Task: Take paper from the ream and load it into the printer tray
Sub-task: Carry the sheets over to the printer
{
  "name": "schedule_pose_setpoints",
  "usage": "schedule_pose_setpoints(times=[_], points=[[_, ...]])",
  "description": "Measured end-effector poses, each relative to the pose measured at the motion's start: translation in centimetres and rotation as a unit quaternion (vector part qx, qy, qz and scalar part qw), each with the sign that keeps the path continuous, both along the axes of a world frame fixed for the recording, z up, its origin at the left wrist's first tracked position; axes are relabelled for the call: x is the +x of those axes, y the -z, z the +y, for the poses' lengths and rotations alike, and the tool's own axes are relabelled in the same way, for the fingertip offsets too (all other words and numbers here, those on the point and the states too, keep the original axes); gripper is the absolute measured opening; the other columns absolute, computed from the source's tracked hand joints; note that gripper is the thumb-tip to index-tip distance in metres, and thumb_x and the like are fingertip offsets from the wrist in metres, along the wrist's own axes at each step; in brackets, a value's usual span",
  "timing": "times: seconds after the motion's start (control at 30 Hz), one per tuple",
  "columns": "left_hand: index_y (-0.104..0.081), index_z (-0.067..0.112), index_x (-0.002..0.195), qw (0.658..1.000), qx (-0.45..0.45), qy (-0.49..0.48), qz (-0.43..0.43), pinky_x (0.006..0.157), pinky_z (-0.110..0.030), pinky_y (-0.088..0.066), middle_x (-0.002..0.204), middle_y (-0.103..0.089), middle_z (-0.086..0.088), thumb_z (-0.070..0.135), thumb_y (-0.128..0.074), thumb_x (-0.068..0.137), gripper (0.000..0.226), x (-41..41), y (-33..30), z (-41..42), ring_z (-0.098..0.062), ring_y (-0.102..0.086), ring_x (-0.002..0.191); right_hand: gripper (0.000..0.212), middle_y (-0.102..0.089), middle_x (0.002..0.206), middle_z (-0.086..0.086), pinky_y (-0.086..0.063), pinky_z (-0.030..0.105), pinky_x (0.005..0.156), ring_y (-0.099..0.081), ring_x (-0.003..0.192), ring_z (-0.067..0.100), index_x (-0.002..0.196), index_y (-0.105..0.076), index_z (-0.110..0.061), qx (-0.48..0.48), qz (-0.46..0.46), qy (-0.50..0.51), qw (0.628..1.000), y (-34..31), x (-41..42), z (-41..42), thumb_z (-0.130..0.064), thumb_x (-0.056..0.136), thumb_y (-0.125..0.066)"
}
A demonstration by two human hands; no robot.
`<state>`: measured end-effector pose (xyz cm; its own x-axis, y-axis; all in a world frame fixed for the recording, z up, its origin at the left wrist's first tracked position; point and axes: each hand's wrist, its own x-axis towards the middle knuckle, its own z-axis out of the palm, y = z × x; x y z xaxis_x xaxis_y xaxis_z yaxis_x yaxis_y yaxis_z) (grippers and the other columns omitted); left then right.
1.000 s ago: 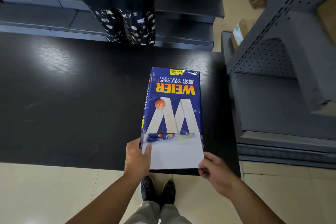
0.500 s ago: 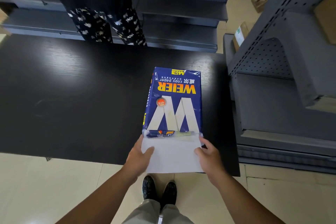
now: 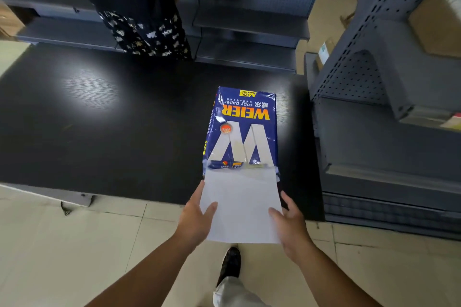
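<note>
A blue ream of copy paper (image 3: 243, 129) lies on the black table (image 3: 112, 119), its near end torn open. White paper (image 3: 243, 207) sticks out of that end and hangs past the table's front edge. My left hand (image 3: 197, 219) grips the paper's left edge, thumb on top. My right hand (image 3: 290, 222) holds the right edge the same way. No printer or tray is in view.
Grey metal shelving (image 3: 389, 132) stands right beside the table at the right. More grey shelves (image 3: 249, 25) run along the back. A person in dark patterned clothes (image 3: 144, 20) stands behind the table. Beige floor tiles and my shoe (image 3: 230, 264) lie below.
Both hands have taken the paper by its sides and drawn it farther out of the ream toward me. The person behind the table has shifted left.
</note>
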<state>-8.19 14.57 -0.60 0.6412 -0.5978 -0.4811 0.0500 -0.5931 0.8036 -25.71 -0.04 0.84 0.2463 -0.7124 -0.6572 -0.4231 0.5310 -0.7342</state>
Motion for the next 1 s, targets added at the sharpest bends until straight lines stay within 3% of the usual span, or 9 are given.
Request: schedule_pose_setpoints(times=[0.13,0.37,0.47,0.6,0.7,0.87,1.0], points=[[-0.028,0.045,0.147,1.0,0.001,0.014,-0.022,0.103,-0.043,-0.045,0.136,-0.052,0.017,0.032,-0.057,0.092,0.063,-2.1,-1.1,3.3,-0.019,-0.053,0.121,0.056,-0.074,0.111,-0.003,-0.06,0.031,0.077,-0.072,0.094,0.013,0.138,-0.056,-0.028,-0.028,0.009,-0.019,0.999,-1.1,-1.9,3.4,0.003,0.092,-0.055],[-0.028,0.037,0.149,0.999,-0.005,0.015,-0.051,0.105,-0.04,-0.042,0.141,-0.052,0.01,0.028,-0.055,0.094,0.062,-5.8,-2.3,9.6,-0.018,-0.051,0.122,0.059,-0.074,0.11,-0.008,-0.057,0.045,0.093,-0.073,0.099,0.018,0.131,-0.057,-0.037,-0.043,0.005,-0.007,0.999,-3.0,-5.1,9.7,0.006,0.092,-0.051],[-0.027,0.035,0.149,0.998,-0.006,0.012,-0.067,0.102,-0.033,-0.04,0.141,-0.05,0.011,0.028,-0.055,0.095,0.062,-7.3,-3.1,11.8,-0.018,-0.051,0.122,0.061,-0.071,0.123,-0.002,-0.054,0.049,0.101,-0.067,0.113,0.02,0.12,-0.058,-0.05,-0.053,0.006,-0.01,0.999,-3.8,-6.5,12.0,0.002,0.09,-0.053],[-0.028,0.036,0.149,0.997,-0.02,-0.018,-0.068,0.1,-0.03,-0.039,0.137,-0.049,0.013,0.027,-0.055,0.095,0.061,-8.8,-3.8,14.4,-0.016,-0.05,0.119,0.063,-0.075,0.116,-0.007,-0.055,0.048,0.098,-0.07,0.111,0.017,0.12,-0.061,-0.049,-0.084,-0.008,-0.024,0.996,-4.8,-7.5,14.3,0.006,0.09,-0.053],[-0.029,0.037,0.147,0.996,-0.036,-0.066,-0.055,0.093,-0.025,-0.037,0.132,-0.049,0.016,0.025,-0.056,0.095,0.06,-9.5,-4.5,16.6,-0.009,-0.048,0.111,0.059,-0.077,0.114,-0.001,-0.055,0.047,0.097,-0.072,0.107,0.021,0.125,-0.061,-0.037,-0.078,-0.029,-0.058,0.995,-5.4,-7.0,14.9,0.011,0.091,-0.053],[-0.03,0.035,0.148,0.972,-0.069,-0.222,-0.027,0.092,-0.02,-0.032,0.129,-0.048,0.019,0.02,-0.059,0.094,0.064,-9.5,-6.2,21.1,-0.008,-0.05,0.114,0.067,-0.077,0.118,-0.003,-0.053,0.046,0.101,-0.071,0.111,0.017,0.117,-0.063,-0.041,-0.108,-0.065,-0.192,0.973,-6.5,-1.9,16.2,0.017,0.085,-0.052],[-0.027,0.032,0.149,0.933,-0.066,-0.352,-0.041,0.098,-0.02,-0.027,0.132,-0.041,0.019,0.022,-0.056,0.095,0.062,-8.3,-8.2,25.4,-0.001,-0.038,0.117,0.061,-0.077,0.11,-0.004,-0.057,0.021,0.071,-0.074,0.087,-0.001,0.131,-0.054,-0.028,-0.105,-0.101,-0.315,0.938,-8.1,4.5,18.9,0.016,0.089,-0.051]])
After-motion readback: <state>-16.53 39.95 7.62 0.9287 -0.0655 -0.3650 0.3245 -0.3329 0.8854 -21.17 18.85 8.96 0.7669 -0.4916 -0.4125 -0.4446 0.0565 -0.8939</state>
